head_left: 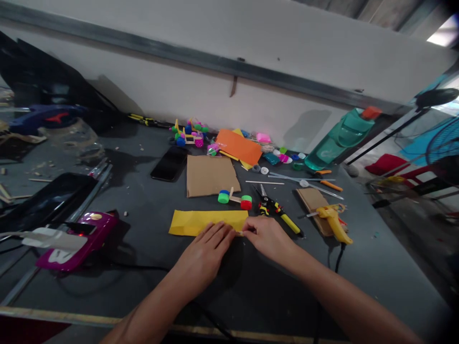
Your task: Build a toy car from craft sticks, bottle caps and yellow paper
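A yellow paper strip point(201, 221) lies flat on the dark table point(150, 248) in front of me. My left hand point(206, 253) rests on its near edge with fingers stretched flat, pressing the paper down. My right hand point(267, 236) is beside it at the strip's right end, fingertips pinched on a small thin stick at the paper's edge. Just beyond the strip sits a small stick axle with a green wheel point(223, 196) and a red wheel point(245, 202).
A brown cardboard piece point(208, 174), black phone point(169, 163), orange sheet point(239, 146), pliers point(278, 209), yellow glue gun point(333, 220), teal bottle point(339, 138) and several coloured caps lie behind. A magenta device point(81, 236) sits left.
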`<control>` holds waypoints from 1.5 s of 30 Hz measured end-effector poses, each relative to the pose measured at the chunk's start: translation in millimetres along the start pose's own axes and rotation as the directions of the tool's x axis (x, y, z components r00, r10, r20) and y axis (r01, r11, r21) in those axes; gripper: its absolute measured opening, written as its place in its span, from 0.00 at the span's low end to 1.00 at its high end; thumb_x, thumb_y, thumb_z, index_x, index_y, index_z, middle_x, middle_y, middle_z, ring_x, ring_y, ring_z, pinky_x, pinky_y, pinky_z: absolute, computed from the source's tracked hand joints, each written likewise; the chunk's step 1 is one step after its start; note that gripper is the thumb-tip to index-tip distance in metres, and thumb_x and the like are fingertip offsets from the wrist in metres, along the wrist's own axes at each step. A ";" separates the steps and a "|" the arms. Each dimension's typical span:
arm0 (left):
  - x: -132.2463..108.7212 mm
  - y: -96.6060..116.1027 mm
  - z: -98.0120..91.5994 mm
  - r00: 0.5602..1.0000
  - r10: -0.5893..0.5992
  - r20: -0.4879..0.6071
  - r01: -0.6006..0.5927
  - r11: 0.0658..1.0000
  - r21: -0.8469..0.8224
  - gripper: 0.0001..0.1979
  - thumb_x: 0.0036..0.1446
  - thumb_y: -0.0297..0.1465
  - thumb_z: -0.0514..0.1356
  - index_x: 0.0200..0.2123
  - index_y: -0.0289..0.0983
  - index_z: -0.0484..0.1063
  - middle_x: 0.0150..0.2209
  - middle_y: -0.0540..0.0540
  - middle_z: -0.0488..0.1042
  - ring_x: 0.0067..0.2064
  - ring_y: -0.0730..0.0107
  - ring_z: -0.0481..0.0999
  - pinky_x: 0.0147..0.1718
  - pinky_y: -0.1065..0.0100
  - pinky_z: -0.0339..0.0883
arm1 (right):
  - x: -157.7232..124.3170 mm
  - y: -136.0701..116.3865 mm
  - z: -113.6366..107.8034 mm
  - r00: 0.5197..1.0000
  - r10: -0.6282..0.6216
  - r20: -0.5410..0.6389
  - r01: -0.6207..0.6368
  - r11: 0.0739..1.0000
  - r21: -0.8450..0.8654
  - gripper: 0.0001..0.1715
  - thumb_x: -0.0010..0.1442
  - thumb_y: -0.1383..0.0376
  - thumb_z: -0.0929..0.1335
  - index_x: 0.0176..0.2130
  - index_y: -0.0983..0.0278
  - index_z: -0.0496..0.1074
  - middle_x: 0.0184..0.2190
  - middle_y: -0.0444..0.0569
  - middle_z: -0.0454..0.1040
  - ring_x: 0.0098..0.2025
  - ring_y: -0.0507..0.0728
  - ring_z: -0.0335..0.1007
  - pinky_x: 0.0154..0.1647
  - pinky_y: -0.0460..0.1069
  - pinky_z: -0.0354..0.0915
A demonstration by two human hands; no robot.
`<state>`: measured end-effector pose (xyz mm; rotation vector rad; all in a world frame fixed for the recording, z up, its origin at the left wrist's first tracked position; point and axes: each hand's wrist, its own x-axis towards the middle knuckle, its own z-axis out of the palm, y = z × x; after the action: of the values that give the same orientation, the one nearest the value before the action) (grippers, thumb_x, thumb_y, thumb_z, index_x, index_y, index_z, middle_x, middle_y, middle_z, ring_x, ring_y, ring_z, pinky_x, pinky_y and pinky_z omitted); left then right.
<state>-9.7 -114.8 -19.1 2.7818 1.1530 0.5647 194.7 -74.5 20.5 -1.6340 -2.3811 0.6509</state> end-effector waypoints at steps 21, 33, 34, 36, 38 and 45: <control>0.7 -5.6 4.9 0.995 0.028 0.092 -0.029 0.999 0.013 0.26 0.58 0.19 0.47 0.61 0.33 0.58 0.62 0.44 0.61 0.64 0.65 0.55 0.62 0.55 0.51 | -5.4 17.2 7.0 0.934 -0.356 -0.020 0.345 0.917 -0.198 0.11 0.63 0.66 0.64 0.32 0.65 0.74 0.29 0.49 0.73 0.37 0.55 0.64 0.41 0.48 0.60; 3.1 9.0 1.6 0.992 -0.010 0.123 -0.003 0.994 0.105 0.25 0.59 0.23 0.48 0.61 0.32 0.57 0.62 0.42 0.60 0.64 0.61 0.55 0.61 0.53 0.53 | 0.2 14.9 5.5 0.954 -0.300 -0.004 0.295 0.940 -0.172 0.08 0.60 0.68 0.66 0.29 0.66 0.73 0.28 0.48 0.75 0.36 0.55 0.65 0.38 0.48 0.60; 3.9 11.5 1.5 0.992 -0.018 0.124 0.003 0.993 0.119 0.25 0.59 0.24 0.48 0.61 0.32 0.58 0.62 0.42 0.61 0.64 0.60 0.56 0.60 0.54 0.54 | 0.6 15.0 5.0 0.955 -0.296 -0.001 0.292 0.942 -0.166 0.08 0.60 0.68 0.66 0.29 0.65 0.73 0.28 0.48 0.75 0.36 0.55 0.65 0.38 0.47 0.60; 5.3 16.2 1.9 0.993 -0.029 0.115 0.012 0.990 0.139 0.25 0.59 0.24 0.48 0.61 0.32 0.58 0.62 0.42 0.61 0.64 0.60 0.56 0.60 0.54 0.54 | 1.5 14.8 3.6 0.955 -0.296 0.000 0.293 0.943 -0.159 0.09 0.60 0.68 0.66 0.29 0.65 0.73 0.29 0.48 0.75 0.36 0.54 0.64 0.38 0.47 0.59; 6.3 20.8 3.6 0.995 -0.042 0.086 0.029 0.989 0.148 0.24 0.60 0.25 0.48 0.60 0.32 0.60 0.62 0.43 0.61 0.64 0.59 0.55 0.60 0.54 0.53 | 2.1 14.1 2.3 0.951 -0.308 0.007 0.305 0.938 -0.167 0.09 0.61 0.68 0.66 0.29 0.65 0.72 0.28 0.47 0.75 0.36 0.54 0.64 0.37 0.47 0.59; 6.3 31.3 15.1 0.988 -0.145 -0.058 0.152 0.976 0.156 0.22 0.60 0.27 0.49 0.58 0.34 0.63 0.60 0.45 0.64 0.64 0.57 0.56 0.59 0.52 0.54 | -2.5 10.8 4.2 0.941 -0.338 0.022 0.336 0.922 -0.192 0.11 0.62 0.67 0.64 0.29 0.65 0.73 0.29 0.48 0.75 0.36 0.55 0.64 0.39 0.47 0.59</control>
<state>20.8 -131.7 -24.7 2.7924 1.4637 0.5465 203.1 -74.6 12.1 -1.2314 -2.6970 0.3552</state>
